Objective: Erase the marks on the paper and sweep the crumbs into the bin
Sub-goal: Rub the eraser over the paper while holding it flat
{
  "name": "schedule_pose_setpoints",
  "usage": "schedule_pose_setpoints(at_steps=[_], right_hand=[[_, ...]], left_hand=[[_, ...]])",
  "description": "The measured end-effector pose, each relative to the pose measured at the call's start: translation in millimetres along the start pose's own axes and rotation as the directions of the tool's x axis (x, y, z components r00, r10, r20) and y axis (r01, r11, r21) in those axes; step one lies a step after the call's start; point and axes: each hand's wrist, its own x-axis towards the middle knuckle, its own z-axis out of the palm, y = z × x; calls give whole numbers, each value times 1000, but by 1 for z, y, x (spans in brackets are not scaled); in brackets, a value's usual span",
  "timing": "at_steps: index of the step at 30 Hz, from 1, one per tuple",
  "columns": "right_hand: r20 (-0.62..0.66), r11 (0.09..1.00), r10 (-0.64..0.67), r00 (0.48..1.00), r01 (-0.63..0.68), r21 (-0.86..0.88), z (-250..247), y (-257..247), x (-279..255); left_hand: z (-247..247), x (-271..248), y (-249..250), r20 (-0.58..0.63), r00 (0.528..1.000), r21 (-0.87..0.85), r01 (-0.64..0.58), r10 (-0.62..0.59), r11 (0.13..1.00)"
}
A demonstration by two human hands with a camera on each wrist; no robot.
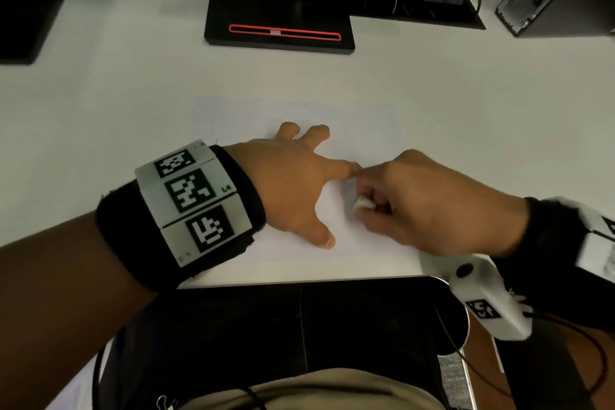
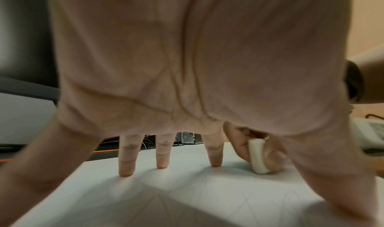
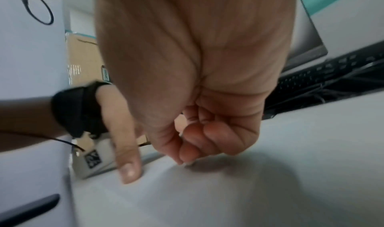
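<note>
1. The paper (image 1: pixel 366 130) lies at frame centre on the desk (image 1: pixel 100 110); thin and light, it probably slides and creases easily.
2. The left hand (image 1: pixel 293 186), fingers spread, presses it flat.
3. The right hand (image 1: pixel 432 203) pinches the small eraser (image 2: pixel 257 155), its lower end on the sheet.

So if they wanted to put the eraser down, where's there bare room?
Bare desk lies right of the paper, and between the paper's far edge and the monitor base. It is crowded where the left hand presses the sheet beside the right hand pinching the eraser.
</note>
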Motion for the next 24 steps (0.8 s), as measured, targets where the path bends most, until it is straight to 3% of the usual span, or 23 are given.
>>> schedule_pose_setpoints(at_steps=[2, 6, 11, 15, 20, 24], right_hand=[[30, 999, -14, 999, 13, 30, -2, 1, 1], [-97, 994, 83, 992, -90, -64, -9, 18, 11], [24, 1000, 13, 1000, -14, 6, -4, 4, 7], [-104, 990, 103, 989, -112, -81, -9, 17, 14], [32, 1000, 19, 999, -19, -6, -3, 2, 9], [-86, 993, 85, 993, -92, -79, -8, 14, 13]], left_hand=[[0, 0, 0, -1, 1000, 4, 2, -2, 1000], [-1, -1, 0, 9, 1000, 14, 23, -24, 1000], [-1, -2, 0, -4, 999, 43, 42, -42, 998], [-1, -3, 1, 0, 999, 44, 51, -51, 998], [0, -2, -1, -7, 999, 39, 44, -44, 998], [0, -2, -1, 8, 999, 41, 46, -46, 998]])
